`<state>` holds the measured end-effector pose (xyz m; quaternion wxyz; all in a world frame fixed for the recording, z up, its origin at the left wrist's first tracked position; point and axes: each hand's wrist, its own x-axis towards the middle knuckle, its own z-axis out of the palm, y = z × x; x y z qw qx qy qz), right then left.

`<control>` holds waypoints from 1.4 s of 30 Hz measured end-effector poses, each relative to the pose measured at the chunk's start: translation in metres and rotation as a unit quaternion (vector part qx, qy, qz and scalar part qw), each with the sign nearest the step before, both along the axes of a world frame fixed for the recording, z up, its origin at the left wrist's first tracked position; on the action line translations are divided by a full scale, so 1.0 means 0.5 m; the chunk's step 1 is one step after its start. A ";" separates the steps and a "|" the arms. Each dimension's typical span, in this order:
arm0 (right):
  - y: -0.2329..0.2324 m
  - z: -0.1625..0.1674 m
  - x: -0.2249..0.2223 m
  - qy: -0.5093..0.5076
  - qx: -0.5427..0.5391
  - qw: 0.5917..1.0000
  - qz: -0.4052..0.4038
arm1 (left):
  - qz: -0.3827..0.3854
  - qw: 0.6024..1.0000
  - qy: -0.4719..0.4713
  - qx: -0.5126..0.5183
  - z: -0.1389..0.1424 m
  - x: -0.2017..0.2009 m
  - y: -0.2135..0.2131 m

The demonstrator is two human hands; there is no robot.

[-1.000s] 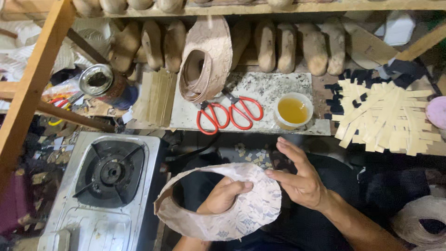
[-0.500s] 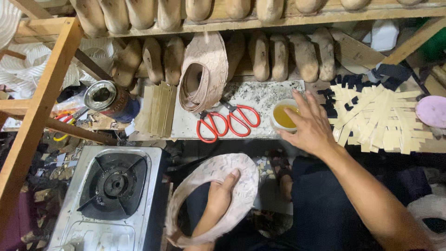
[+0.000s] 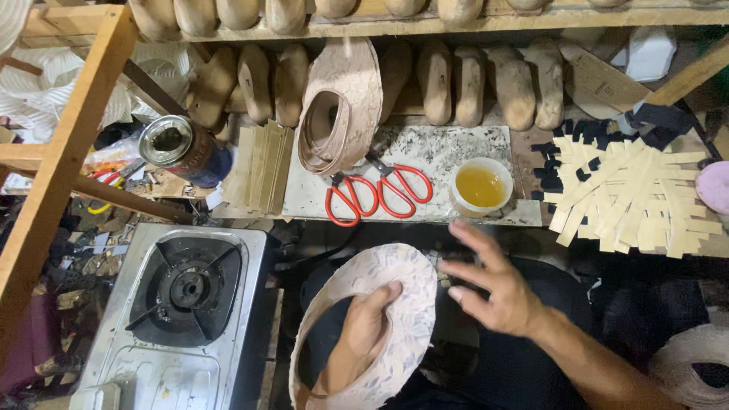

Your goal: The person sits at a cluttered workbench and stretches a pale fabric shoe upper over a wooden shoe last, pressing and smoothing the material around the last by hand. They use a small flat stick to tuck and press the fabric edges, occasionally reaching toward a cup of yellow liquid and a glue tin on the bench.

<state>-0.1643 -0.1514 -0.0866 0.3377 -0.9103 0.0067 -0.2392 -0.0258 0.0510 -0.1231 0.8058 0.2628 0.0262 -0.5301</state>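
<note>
— Wooden shelves run across the top, lined with rows of wooden shoe lasts. What sits on the bench beyond the hands?

— A speckled work slab, and on it two pairs of red-handled scissors lying side by side, just ahead of the hands. Beside them, right in front of the right hand, stands a small white cup of yellow liquid. Further right spreads a fan of pale yellow strips.

— And the hands themselves?

— The left hand is closed on a curved, floral-patterned shoe upper piece, thumb pressed on its face, fingers hidden behind it. The piece is held over the lap, close to the body. The right hand grips nothing: fingers spread wide, hovering just to the right of the piece, between it and the cup, not touching either.

— Anything off to the left hand's side?

— A steel gas stove with a black burner sits low, just beside the held piece. Beyond it, an open tin can lies tilted near a stack of tan card pieces. A similar pale upper leans against the lasts, straight ahead of the left hand.
</note>
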 end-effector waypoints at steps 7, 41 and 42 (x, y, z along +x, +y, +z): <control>-0.004 -0.014 0.008 -0.011 0.116 0.990 0.079 | -0.088 0.995 0.028 -0.044 0.017 -0.031 0.009; -0.128 0.020 0.031 0.078 -0.192 0.961 -0.182 | -0.074 0.844 -0.403 0.345 0.045 0.044 0.043; -0.141 0.023 0.045 0.086 -0.212 0.955 -0.190 | -0.091 0.819 -0.440 0.357 0.039 0.043 0.040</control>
